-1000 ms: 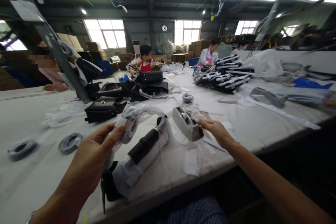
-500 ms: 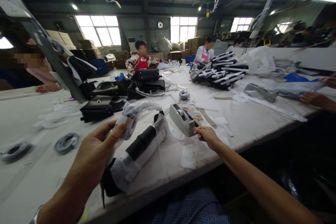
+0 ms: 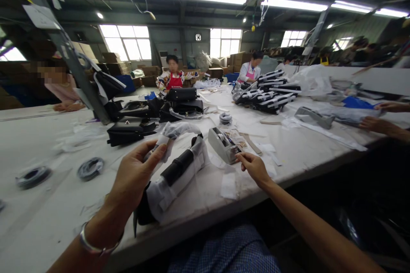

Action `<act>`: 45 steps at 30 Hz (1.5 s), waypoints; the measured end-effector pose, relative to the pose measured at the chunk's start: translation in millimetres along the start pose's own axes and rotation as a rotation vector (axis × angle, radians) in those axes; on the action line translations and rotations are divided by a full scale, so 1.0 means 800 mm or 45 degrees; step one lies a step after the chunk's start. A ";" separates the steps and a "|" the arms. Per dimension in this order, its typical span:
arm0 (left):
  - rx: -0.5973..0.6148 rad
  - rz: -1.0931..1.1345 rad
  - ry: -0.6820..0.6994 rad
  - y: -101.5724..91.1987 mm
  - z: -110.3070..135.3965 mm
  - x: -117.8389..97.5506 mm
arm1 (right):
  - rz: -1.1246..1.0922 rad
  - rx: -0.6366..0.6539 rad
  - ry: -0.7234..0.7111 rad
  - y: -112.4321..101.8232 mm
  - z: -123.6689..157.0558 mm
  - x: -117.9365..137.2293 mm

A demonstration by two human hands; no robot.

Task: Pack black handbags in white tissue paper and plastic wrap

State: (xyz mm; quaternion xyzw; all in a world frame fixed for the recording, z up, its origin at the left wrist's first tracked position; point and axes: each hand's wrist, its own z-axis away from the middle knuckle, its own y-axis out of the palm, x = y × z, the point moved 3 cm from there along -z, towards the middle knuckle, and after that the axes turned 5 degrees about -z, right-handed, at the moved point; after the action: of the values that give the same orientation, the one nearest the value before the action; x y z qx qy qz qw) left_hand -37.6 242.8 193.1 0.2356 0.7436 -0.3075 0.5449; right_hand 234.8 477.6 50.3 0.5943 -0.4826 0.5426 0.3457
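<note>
My left hand [image 3: 136,175] pinches the paper-wrapped handle [image 3: 174,131] of a black handbag [image 3: 174,177] that lies on the white table [image 3: 41,217] before me. White wrapping covers most of the bag. My right hand [image 3: 254,166] reaches to the front end of a grey tape dispenser [image 3: 222,144], fingers pinched at its cutter, apparently on a strip of tape too thin to make out.
Black handbags [image 3: 131,130] and a stack of wrapped bags [image 3: 267,94] lie farther back. Rolls of cord [image 3: 91,167] sit at left, another roll [image 3: 225,117] beyond the dispenser. Other people work around the table; someone's hands [image 3: 381,123] rest at right. A slanted metal post [image 3: 77,72] stands at left.
My right hand has drawn back slightly from the dispenser's top to its front end. My left hand has kept hold of the wrapped handle and shifted a little right.
</note>
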 end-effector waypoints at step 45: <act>0.021 -0.322 0.348 0.012 0.043 -0.011 | -0.417 0.732 -0.380 0.187 0.067 0.183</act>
State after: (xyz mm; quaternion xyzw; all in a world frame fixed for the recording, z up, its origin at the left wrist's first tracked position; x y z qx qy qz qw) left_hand -5.2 224.8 192.3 0.1842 0.8320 -0.3446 0.3938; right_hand 101.8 354.7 167.2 0.8092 -0.2540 0.5009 0.1726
